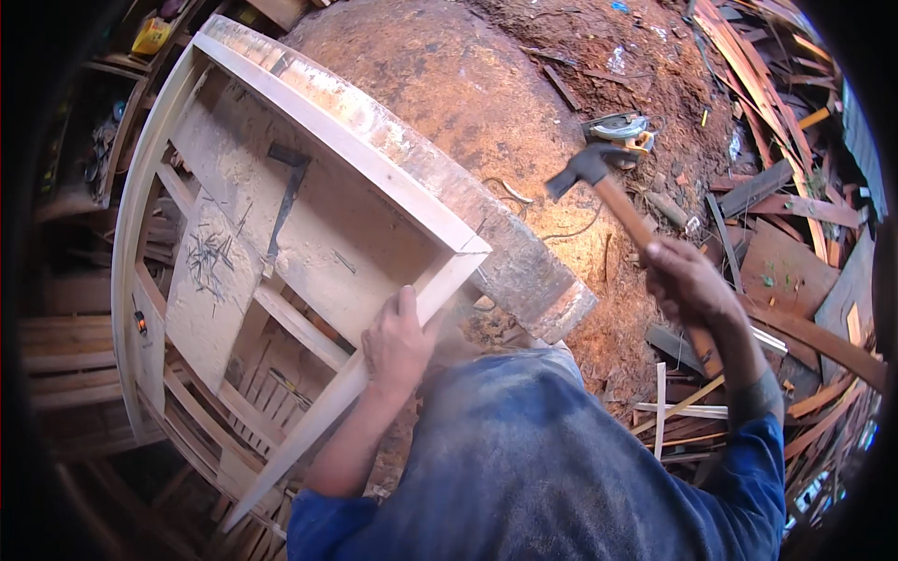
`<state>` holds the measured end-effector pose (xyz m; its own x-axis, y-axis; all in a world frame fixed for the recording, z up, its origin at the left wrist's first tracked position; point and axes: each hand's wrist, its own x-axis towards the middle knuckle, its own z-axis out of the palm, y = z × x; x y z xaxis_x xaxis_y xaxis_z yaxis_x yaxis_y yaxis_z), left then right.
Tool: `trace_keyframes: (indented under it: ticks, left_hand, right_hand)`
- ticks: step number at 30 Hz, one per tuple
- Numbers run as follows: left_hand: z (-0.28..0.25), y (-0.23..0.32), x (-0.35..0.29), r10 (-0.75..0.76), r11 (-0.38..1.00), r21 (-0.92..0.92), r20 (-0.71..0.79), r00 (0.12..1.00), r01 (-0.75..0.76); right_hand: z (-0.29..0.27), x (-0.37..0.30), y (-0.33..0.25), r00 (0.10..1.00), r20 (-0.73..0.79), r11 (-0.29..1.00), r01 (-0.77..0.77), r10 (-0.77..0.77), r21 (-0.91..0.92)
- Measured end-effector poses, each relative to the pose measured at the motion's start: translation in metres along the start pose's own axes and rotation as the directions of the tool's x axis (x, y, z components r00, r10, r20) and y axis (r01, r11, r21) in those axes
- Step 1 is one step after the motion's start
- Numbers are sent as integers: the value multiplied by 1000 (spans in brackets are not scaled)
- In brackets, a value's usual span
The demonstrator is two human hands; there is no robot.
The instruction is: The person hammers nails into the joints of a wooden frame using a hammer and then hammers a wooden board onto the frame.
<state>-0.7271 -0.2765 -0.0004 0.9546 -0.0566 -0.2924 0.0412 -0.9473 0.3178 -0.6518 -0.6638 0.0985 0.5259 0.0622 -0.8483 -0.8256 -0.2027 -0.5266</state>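
- Head view shows a pale wooden frame (281, 187) stood on edge across a dusty workbench (281, 234), reaching from 10 o'clock toward the centre of the picture.
- Left hand (398, 341) lies just below centre with its fingers wrapped around the frame's near rail, close to the corner joint (463, 252).
- Right hand (687, 280), at 3 o'clock, is clenched around the wooden handle of a claw hammer (599, 178); the dark head is raised up toward 1 o'clock, well apart from the frame.
- Judging by how things lie, the frame looks largely assembled: outer rails and inner crosspieces are in place, and the near corner seems to be the spot being worked. Whether that joint is already nailed I cannot tell, since no nail head shows there.
- A loose heap of nails (210, 252) sits on the bench at 9 o'clock, and a second, dark hammer (285, 196) lies on the bench inside the frame.
- A circular saw (617, 126) rests on the sawdust-covered ground at 1 o'clock, with offcuts (795, 206) piled from 2 to 4 o'clock.
- Packages and labels are few: a small yellow box-like container (152, 35) sits on a shelf at 11 o'clock, its markings too small to make out. No signs are visible.
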Motion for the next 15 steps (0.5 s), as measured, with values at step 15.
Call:
trace_keyframes:
  ticks: [15]
  left_hand:
    - [10,4,-4,50,992,120,-125,991,-35]
  right_hand:
    - [-92,70,-34,990,45,990,136,-134,-35]
